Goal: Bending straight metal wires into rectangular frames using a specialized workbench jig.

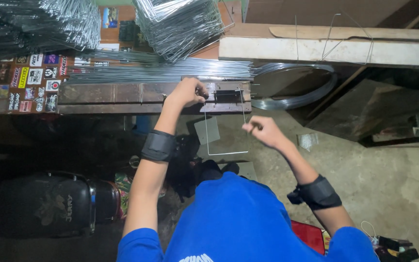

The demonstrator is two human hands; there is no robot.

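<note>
A thin steel wire, bent into a rectangular U-shaped frame, hangs from a dark metal bending jig on a wooden bench. My left hand grips the frame's left end at the jig. My right hand pinches the frame's right leg a little below the bench edge. Both wrists wear black bands. Straight steel rods lie in a bundle just behind the jig.
Piles of bent wire frames sit at the back left and back middle. A wire coil rests right of the jig. A pale plank carries one bent wire. A dark container stands at lower left.
</note>
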